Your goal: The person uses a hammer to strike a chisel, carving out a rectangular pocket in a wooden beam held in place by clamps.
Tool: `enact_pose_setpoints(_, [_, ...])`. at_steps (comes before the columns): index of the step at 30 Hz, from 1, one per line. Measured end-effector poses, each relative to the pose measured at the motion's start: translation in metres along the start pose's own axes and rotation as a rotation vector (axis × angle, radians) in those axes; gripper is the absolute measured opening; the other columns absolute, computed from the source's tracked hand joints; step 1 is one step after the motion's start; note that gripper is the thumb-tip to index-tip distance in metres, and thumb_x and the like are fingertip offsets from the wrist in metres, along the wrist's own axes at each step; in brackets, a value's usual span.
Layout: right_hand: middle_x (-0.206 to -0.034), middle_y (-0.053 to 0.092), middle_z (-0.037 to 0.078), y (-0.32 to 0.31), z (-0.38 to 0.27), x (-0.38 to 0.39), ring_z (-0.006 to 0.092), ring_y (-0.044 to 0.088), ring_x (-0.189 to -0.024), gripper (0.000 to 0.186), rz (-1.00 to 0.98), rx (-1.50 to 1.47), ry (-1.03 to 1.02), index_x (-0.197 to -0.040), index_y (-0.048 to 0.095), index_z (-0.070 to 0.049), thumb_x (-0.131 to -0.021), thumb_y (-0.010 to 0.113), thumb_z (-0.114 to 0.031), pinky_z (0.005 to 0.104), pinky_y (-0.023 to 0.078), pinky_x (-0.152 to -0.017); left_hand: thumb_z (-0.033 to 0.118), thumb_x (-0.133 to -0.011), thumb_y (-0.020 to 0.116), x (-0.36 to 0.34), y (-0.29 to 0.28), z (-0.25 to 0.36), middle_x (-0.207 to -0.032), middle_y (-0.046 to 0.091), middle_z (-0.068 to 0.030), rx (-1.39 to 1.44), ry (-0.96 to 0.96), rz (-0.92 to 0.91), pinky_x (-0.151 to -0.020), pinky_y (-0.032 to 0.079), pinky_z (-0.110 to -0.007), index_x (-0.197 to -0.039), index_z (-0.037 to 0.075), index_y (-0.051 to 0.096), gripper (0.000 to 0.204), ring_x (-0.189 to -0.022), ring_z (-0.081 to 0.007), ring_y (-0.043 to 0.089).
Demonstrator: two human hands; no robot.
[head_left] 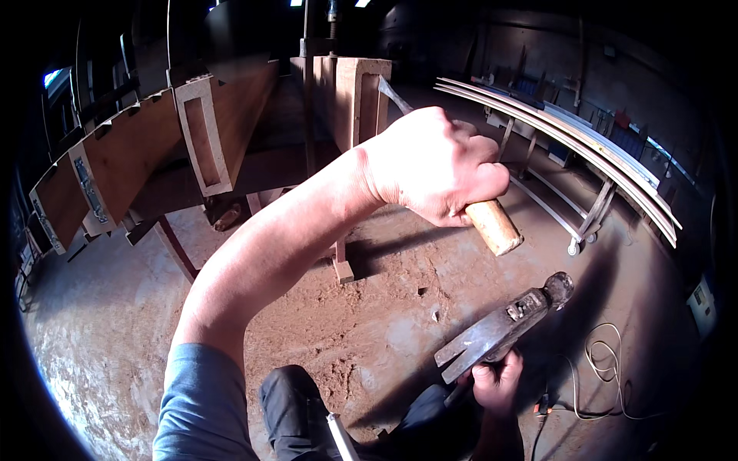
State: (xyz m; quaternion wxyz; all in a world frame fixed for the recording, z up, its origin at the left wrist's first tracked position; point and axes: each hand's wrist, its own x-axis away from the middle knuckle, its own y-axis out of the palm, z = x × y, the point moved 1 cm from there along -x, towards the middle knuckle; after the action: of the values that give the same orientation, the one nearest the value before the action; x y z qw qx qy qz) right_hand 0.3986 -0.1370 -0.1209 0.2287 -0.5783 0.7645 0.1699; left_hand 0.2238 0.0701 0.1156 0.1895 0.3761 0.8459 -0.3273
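Observation:
My left hand [442, 165] is wrapped round the wooden handle of a chisel [494, 228]. The chisel's blade points up and left, its tip at the recess cut in the end of an upright wooden panel [347, 92]; whether it touches the wood I cannot tell. Lower right, my right hand [498, 382] grips a claw hammer [505, 326] near its head. The hammer head lies slantwise, claw to the lower left and round face to the upper right, apart from the chisel's butt. Most of the hammer's handle is hidden.
Left of my arm stands another panel with a long recess [201, 138], beside several panels with metal fittings [91, 188]. A wheeled rack [596, 211] of long boards is at the right. A cable [607, 369] loops across the floor, and shavings [330, 338] lie below me.

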Motion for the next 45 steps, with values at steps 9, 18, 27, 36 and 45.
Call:
enact_pose_setpoints(9, [-0.07,0.068,0.007,0.012,-0.008,-0.011,0.0145,0.066,-0.058,0.034,0.045,-0.063,-0.009,-0.09,0.063,0.003,-0.088,0.084,-0.025,0.0292,0.054,-0.056,0.038,-0.075,0.076,0.002,-0.003,-0.001,-0.071,0.055,-0.0013,0.041,-0.015,0.0,-0.046,0.049,-0.034,-0.079,0.017,0.055,0.03,-0.059,-0.0197,0.062])
enact_pose_setpoints(18, [-0.078,0.063,0.009,0.015,0.015,-0.055,0.0203,0.062,-0.057,0.04,0.06,-0.007,-0.518,-0.101,0.055,-0.001,-0.098,0.069,-0.038,0.0344,0.057,-0.053,0.034,-0.069,0.079,-0.003,-0.014,-0.007,-0.071,0.056,-0.0026,0.105,-0.043,0.081,-0.047,0.048,-0.036,-0.078,0.016,0.056,0.031,-0.06,-0.0228,0.062])
enact_pose_setpoints(27, [-0.073,0.062,0.009,0.036,-0.03,-0.062,0.019,0.064,-0.062,0.035,0.046,0.147,-0.334,-0.098,0.054,0.0,-0.1,0.068,-0.031,0.0369,0.057,-0.054,0.033,-0.068,0.078,-0.003,-0.017,-0.012,-0.067,0.052,-0.0026,0.156,-0.042,0.15,-0.045,0.045,-0.037,-0.074,0.015,0.053,0.032,-0.056,-0.0245,0.059])
enact_pose_setpoints(36, [-0.071,0.059,0.009,0.044,-0.062,-0.076,0.0192,0.062,-0.061,0.045,-0.006,0.18,-0.303,-0.097,0.053,-0.002,-0.1,0.068,-0.044,0.0352,0.054,-0.056,0.029,-0.07,0.078,-0.007,-0.019,-0.019,-0.063,0.05,-0.003,0.2,-0.061,0.232,-0.046,0.047,-0.037,-0.073,0.014,0.051,0.031,-0.054,-0.0252,0.058])
enact_pose_setpoints(45, [-0.072,0.062,0.002,0.034,-0.061,-0.075,0.0103,0.057,-0.054,0.047,0.024,-0.082,-0.15,-0.089,0.06,-0.001,-0.087,0.085,-0.042,0.027,0.047,-0.053,0.025,-0.07,0.081,-0.008,-0.02,-0.017,-0.063,0.051,-0.0036,0.233,-0.102,0.197,-0.047,0.047,-0.038,-0.075,0.012,0.053,0.031,-0.055,-0.0256,0.058])
